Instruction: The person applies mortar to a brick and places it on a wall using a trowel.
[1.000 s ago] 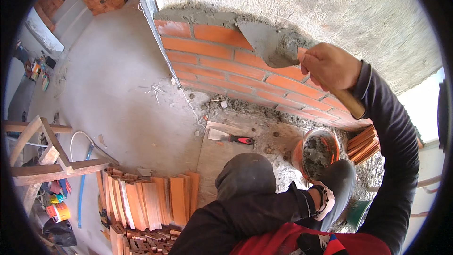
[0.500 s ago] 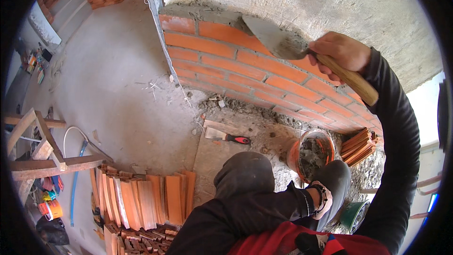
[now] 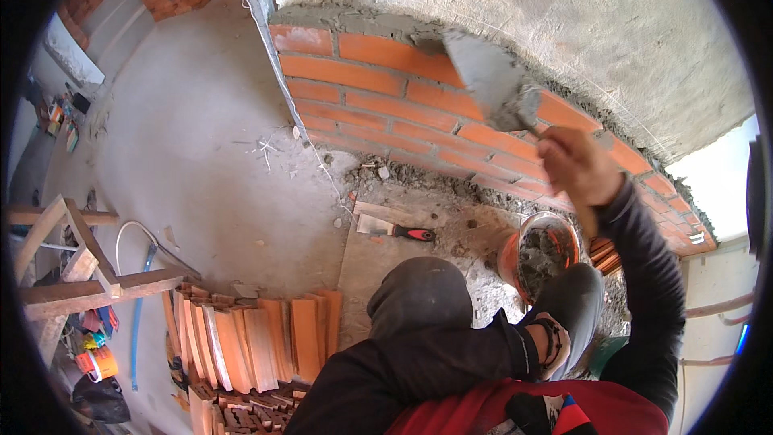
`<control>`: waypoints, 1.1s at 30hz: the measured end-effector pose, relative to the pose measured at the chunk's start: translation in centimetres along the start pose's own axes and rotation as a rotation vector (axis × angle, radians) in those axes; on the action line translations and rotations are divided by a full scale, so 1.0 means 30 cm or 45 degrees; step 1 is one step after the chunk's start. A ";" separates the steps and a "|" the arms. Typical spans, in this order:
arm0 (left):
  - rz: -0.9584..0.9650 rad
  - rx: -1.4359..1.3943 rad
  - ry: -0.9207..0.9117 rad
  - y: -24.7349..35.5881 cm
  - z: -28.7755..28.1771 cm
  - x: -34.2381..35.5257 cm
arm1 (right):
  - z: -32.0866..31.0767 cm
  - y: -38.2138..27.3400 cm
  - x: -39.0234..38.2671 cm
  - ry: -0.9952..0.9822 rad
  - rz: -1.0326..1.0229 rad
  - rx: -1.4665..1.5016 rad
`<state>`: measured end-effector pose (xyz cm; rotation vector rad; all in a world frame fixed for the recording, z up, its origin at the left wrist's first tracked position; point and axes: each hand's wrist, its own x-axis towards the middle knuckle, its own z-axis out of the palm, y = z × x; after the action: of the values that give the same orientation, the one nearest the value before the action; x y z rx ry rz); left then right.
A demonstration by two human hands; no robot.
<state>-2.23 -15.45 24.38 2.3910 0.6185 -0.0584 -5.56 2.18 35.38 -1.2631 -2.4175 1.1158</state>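
My right hand (image 3: 580, 167) is closed round the wooden handle of a pointed masonry trowel (image 3: 483, 72). Grey mortar coats its blade, with a lump near the handle end. The blade is in front of the upper courses of an orange brick wall (image 3: 386, 109), near the mortar bed (image 3: 354, 20) along its top. My left forearm lies across my thighs, and bracelets circle the wrist. Only a little of my left hand (image 3: 555, 346) shows by my right knee; its fingers are hidden. A bucket of mortar (image 3: 547, 254) stands on the floor beyond that knee.
A putty knife with a red and black handle (image 3: 411, 233) lies on a board near the wall. Stacked thin bricks (image 3: 258, 338) stand at the lower left, beside a wooden frame (image 3: 105, 283) and a blue hose (image 3: 138, 330). A string hangs by the wall's left end.
My right hand has moved down towards me, drawing the trowel away from the wall top. The blade has swung to point more steeply up. My left forearm stays across my thighs.
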 end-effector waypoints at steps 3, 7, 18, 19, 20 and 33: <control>-0.031 0.004 0.046 0.006 0.049 0.055 | 0.232 0.129 0.071 0.256 -0.394 -0.163; -0.030 0.023 0.078 0.022 0.069 0.086 | 0.422 0.117 0.163 0.525 -0.393 -0.094; 0.100 -0.465 0.167 -0.058 0.234 0.118 | 0.259 0.171 0.016 0.191 0.041 0.461; 0.099 -0.536 0.192 -0.065 0.252 0.127 | 0.219 0.146 0.009 0.161 -0.011 0.352; 0.154 -0.498 0.149 -0.073 0.227 0.124 | 0.163 0.140 0.012 0.135 -0.051 0.240; 0.018 -0.024 -0.039 0.019 -0.050 -0.033 | -0.241 -0.231 0.105 -0.379 0.318 -0.276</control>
<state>-3.03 -15.31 26.10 2.3713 0.5850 -0.0826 -8.36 6.01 44.75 -1.6059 -2.7169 1.2067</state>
